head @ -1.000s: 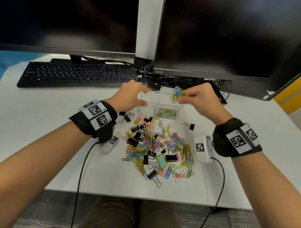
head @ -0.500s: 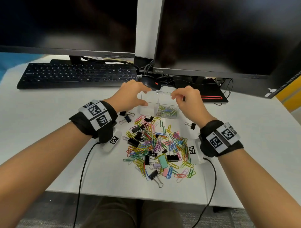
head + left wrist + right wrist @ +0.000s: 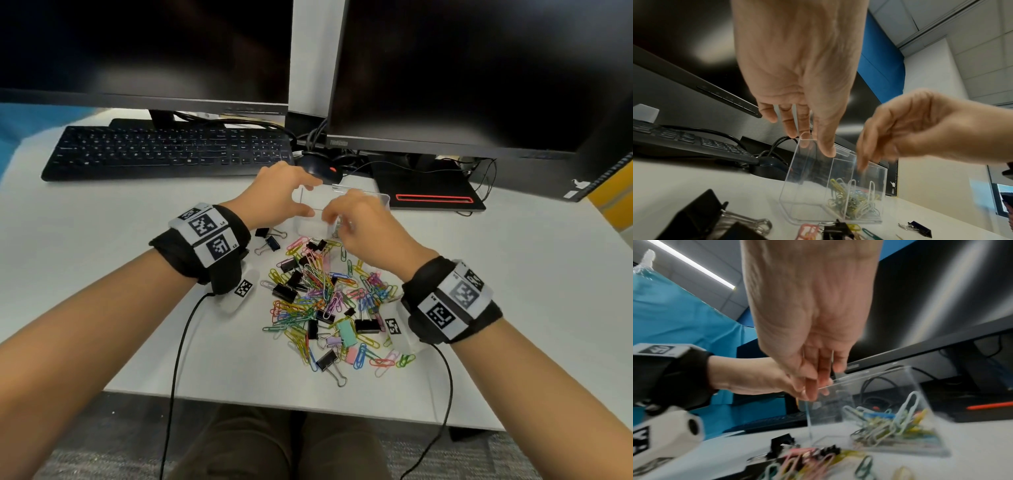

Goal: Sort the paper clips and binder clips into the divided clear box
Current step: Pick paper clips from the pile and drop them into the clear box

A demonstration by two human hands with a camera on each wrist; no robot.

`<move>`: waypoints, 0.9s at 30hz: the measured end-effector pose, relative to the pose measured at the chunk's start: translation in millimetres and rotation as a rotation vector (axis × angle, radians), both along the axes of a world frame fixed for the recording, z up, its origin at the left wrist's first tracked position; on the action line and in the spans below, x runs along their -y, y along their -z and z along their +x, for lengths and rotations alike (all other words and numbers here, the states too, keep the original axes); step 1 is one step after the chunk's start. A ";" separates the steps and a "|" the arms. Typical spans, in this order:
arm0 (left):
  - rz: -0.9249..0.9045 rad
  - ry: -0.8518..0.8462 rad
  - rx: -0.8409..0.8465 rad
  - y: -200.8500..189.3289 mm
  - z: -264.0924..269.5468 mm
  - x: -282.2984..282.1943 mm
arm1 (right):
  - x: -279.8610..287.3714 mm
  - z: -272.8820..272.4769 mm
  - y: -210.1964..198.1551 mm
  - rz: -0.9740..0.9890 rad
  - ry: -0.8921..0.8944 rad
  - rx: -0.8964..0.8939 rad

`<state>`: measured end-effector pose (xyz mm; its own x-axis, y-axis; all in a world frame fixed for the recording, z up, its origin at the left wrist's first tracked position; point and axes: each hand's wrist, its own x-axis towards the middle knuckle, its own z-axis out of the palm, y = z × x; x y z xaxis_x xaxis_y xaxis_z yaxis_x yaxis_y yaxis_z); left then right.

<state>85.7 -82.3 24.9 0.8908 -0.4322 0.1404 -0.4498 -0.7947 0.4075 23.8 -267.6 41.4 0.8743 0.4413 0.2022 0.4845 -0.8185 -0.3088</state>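
The divided clear box [image 3: 376,198] stands behind a pile of coloured paper clips [image 3: 325,301] mixed with black binder clips [image 3: 286,291]. My left hand [image 3: 294,197] pinches the box's left end, thumb on the near wall [image 3: 826,146] and fingers over the rim. In the left wrist view the left compartment [image 3: 807,186] looks bare. The right compartment holds paper clips [image 3: 853,199] [image 3: 890,423]. My right hand [image 3: 349,219] hovers over the box's front rim with loose fingers [image 3: 818,378], holding nothing. It hides most of the right compartment in the head view.
A black keyboard [image 3: 164,150], a mouse [image 3: 322,168] and a monitor base with a red stripe [image 3: 431,197] lie just behind the box. Two binder clips [image 3: 270,240] sit apart at the pile's left. The table's front edge is close under the pile.
One second ago my right hand pinched a bunch of paper clips above the box. It has moved left and down over the box and now holds none. The left hand stayed put.
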 end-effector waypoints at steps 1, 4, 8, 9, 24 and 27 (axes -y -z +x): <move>0.001 -0.001 0.000 -0.4 -0.7 0.2 | -5.1 -0.1 5.2 -0.051 -0.045 -0.078; 0.022 -0.005 -0.002 -3.0 -3.5 0.8 | -14.7 -1.3 21.3 -0.260 -0.170 -0.253; 0.074 -0.026 0.055 -6.6 -11.6 -1.1 | -8.3 -4.0 31.6 -0.290 -0.152 -0.346; 0.037 -0.042 0.087 -7.9 -15.1 -2.6 | -3.6 -4.3 31.5 -0.272 -0.131 -0.349; 0.322 0.276 -0.143 8.2 -36.5 36.2 | 6.5 -0.9 34.1 -0.319 0.007 -0.321; 0.366 0.286 -0.170 11.7 -36.3 42.2 | 10.9 -1.7 32.0 -0.260 0.029 -0.319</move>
